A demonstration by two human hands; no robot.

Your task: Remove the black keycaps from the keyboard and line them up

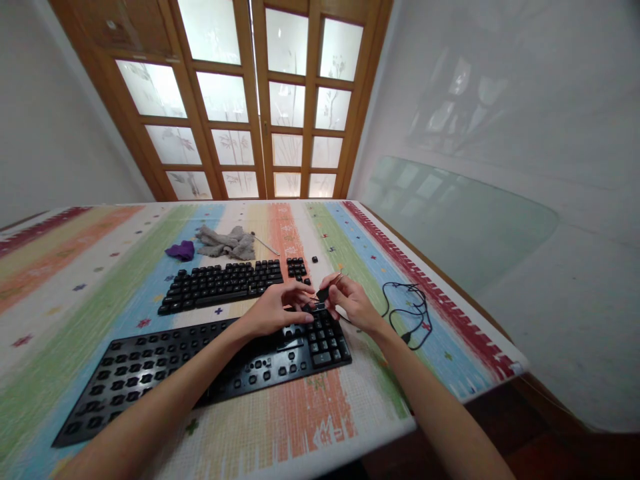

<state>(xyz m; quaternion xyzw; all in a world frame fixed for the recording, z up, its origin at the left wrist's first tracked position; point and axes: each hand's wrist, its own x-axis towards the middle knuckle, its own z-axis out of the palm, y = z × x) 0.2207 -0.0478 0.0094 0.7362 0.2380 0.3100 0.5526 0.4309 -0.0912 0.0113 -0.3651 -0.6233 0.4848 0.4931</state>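
Note:
A black full-size keyboard (240,373) lies before me, with most keycaps off its left and middle and caps still on the number pad (325,340). Over that pad my two hands meet. My right hand (353,303) is closed, pinching a small black keycap (323,293) between thumb and fingers; a thin wire-like piece sticks up by its fingers. My left hand (280,308) is beside it, its fingers curled towards the keycap around something thin that I cannot make out. Behind the keyboard, removed keycaps (220,283) are laid out in rows.
A smaller keycap group (297,267) and one loose cap (315,259) lie farther back. Beyond are a grey cloth (227,243), a purple cloth (181,251) and a thin stick (266,245). A coiled black cable (407,313) lies at right, near the wall.

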